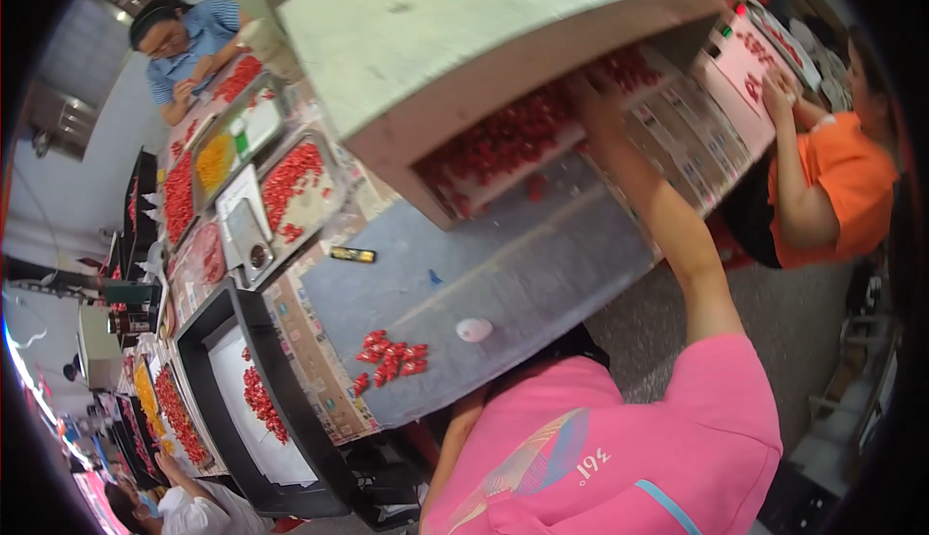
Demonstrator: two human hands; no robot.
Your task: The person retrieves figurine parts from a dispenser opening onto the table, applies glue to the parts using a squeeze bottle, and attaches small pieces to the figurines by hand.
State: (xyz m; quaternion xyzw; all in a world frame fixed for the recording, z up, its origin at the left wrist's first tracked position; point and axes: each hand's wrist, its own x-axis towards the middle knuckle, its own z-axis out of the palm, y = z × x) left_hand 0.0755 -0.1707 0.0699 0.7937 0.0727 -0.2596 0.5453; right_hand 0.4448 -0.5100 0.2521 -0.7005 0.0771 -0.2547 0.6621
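Note:
My right arm stretches forward under a pale box-like hood, and my right hand (592, 92) is among many small red pieces (513, 133) spread inside it. Shadow and blur hide the fingers, so what they hold, if anything, is unclear. Of my left arm only the forearm (455, 453) shows, low beside my pink shirt; the hand is out of sight. On the grey mat (484, 274) before me lie a small heap of shiny red pieces (392, 359), a whitish round lump (473, 330), a black-and-gold battery-like cylinder (352, 254) and a blue scrap (434, 277).
The pale hood (464, 32) overhangs the table's far side. A black tray (266, 409) with red pieces stands at the left, and metal trays (300, 192) lie beyond it. Co-workers sit at the far left, lower left and right, the last in an orange shirt (847, 182).

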